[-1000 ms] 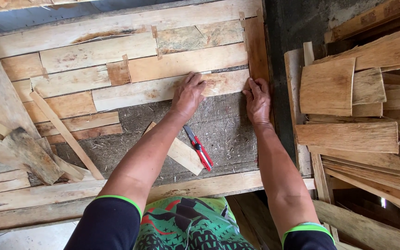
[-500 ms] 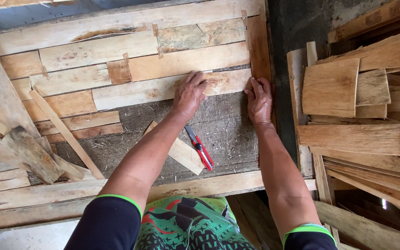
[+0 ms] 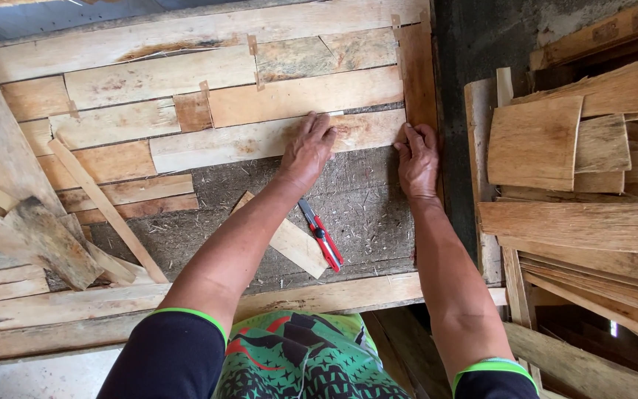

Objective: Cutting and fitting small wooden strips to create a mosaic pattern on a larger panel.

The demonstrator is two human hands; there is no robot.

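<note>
My left hand (image 3: 309,145) lies flat, palm down, on a long pale veneer strip (image 3: 215,144) that runs across the worktable (image 3: 363,222). My right hand (image 3: 416,157) presses fingers down at that strip's right end, beside an upright reddish strip (image 3: 417,74) at the table's right edge. Neither hand grips anything. Below the hands lie a red-handled cutter (image 3: 322,235) and a short loose piece of veneer (image 3: 287,238) on the rough grey table surface. Rows of taped veneer strips (image 3: 186,74) fill the table above the hands.
Loose veneer offcuts (image 3: 31,229) and a thin diagonal slat (image 3: 105,210) lie at the left. A stack of veneer sheets (image 3: 577,170) stands to the right, past a dark gap. A wooden rail (image 3: 186,303) forms the near edge of the table.
Both hands stay on the pale strip; the left hand has shifted very slightly. Nothing else has moved.
</note>
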